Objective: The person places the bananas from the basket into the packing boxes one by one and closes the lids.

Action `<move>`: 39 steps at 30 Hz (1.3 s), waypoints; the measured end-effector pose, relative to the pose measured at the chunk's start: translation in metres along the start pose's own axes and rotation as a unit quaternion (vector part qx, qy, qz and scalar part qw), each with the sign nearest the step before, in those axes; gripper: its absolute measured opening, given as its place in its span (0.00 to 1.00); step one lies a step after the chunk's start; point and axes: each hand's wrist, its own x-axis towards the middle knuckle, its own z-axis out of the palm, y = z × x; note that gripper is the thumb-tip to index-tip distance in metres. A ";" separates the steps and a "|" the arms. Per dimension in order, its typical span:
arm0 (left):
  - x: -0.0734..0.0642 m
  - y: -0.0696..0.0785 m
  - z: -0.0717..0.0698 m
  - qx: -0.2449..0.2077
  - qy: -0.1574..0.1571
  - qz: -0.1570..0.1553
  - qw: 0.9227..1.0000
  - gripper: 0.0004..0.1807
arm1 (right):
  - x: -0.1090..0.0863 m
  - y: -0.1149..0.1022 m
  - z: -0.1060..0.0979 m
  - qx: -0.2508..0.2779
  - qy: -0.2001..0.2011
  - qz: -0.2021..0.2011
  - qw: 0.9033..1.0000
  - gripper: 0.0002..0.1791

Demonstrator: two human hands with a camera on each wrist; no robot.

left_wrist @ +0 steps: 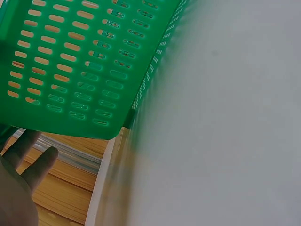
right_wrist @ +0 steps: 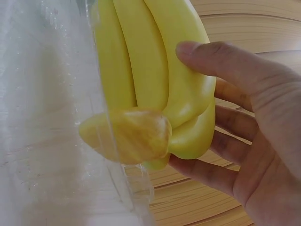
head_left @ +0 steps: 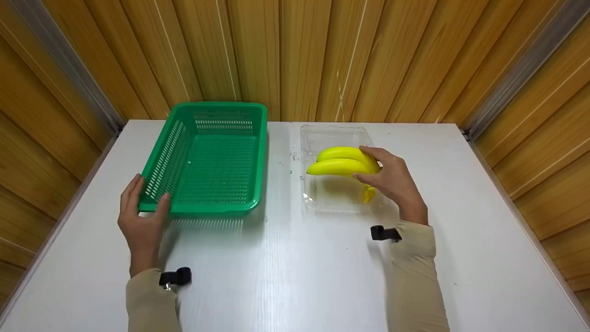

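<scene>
A green plastic basket (head_left: 216,207) with slotted walls stands at the left of the table. My left hand (head_left: 143,226) holds its near left corner, fingers along the outer left wall and thumb at the near rim. In the left wrist view, slotted basket wall (left_wrist: 66,61) shows above the fingers (left_wrist: 40,169). My right hand (head_left: 392,177) grips a bunch of yellow bananas (head_left: 341,166) by its right end, over a clear plastic tray (head_left: 318,200). The thumb presses one banana and the other fingers curl round the far side, with the stem (right_wrist: 131,136) pointing toward the tray wall.
Both things are on a white table (head_left: 286,276). Wood-look panels (head_left: 299,60) rise behind the table and at both sides. The clear tray is to the right of the basket, with a strip of table between them. Small black cameras (head_left: 177,276) sit on both wrists.
</scene>
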 end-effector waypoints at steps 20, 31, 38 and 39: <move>0.000 -0.002 -0.001 -0.003 -0.003 0.008 1.000 0.35 | 0.002 0.008 0.009 0.005 -0.022 0.023 0.999 0.40; -0.005 0.019 -0.002 -0.002 0.000 0.003 1.000 0.34 | 0.005 0.013 0.014 0.007 -0.029 0.023 0.999 0.40; -0.004 0.015 -0.002 -0.003 0.001 0.004 1.000 0.34 | 0.006 0.015 0.016 0.010 -0.033 0.031 0.999 0.40; -0.004 0.016 -0.002 -0.004 0.001 0.005 1.000 0.34 | 0.006 0.016 0.017 0.010 -0.034 0.034 0.999 0.40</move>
